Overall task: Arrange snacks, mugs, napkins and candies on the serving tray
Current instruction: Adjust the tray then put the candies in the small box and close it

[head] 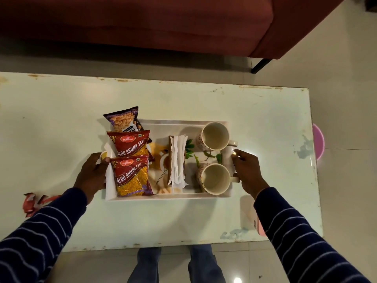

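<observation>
A white serving tray sits in the middle of the pale table. On its left side lie two red Aloo Bhujia Sev packets and a purple peanut packet. A holder of white napkins stands in the tray's middle. Two cream mugs stand on the right. My left hand grips the tray's left end. My right hand grips the right end, beside the mug handles.
Red candy wrappers lie on the table at the left, partly behind my sleeve. A red sofa runs along the far side. A pink object shows past the table's right edge. My legs stand at the near edge.
</observation>
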Motion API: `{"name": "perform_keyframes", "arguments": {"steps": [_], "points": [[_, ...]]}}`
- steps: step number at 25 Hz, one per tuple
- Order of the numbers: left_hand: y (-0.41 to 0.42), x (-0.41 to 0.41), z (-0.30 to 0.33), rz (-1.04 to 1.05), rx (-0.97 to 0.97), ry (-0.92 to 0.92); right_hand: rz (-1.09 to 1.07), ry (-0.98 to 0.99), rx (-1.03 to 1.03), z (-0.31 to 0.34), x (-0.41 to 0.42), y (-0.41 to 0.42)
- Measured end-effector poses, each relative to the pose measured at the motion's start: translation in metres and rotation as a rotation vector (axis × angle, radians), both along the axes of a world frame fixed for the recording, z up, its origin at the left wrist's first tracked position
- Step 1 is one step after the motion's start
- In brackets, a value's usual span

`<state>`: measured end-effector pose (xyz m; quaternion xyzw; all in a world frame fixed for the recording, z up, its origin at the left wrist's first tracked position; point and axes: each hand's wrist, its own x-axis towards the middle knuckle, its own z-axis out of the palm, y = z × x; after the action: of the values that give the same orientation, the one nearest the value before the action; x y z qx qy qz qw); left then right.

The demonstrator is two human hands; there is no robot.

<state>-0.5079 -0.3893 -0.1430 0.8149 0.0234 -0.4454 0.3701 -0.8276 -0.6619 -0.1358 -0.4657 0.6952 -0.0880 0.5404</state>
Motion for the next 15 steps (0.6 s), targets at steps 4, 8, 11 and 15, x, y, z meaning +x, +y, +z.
{"name": "perform_keyframes", "arguments": {"steps": [4,8,11,15], "points": [[0.001,-0.003,-0.003,0.045,0.018,-0.032,0.053,0.099,-0.081,-0.001,0.0,0.002],[0.009,-0.012,-0.007,0.111,0.011,-0.073,0.051,0.092,-0.1,-0.002,-0.003,0.006],[0.01,-0.011,-0.006,0.15,-0.006,-0.038,0.027,0.076,-0.083,-0.002,-0.002,0.004],[0.011,-0.011,0.0,0.14,-0.025,-0.049,-0.01,0.082,-0.033,-0.003,0.0,-0.002]]}}
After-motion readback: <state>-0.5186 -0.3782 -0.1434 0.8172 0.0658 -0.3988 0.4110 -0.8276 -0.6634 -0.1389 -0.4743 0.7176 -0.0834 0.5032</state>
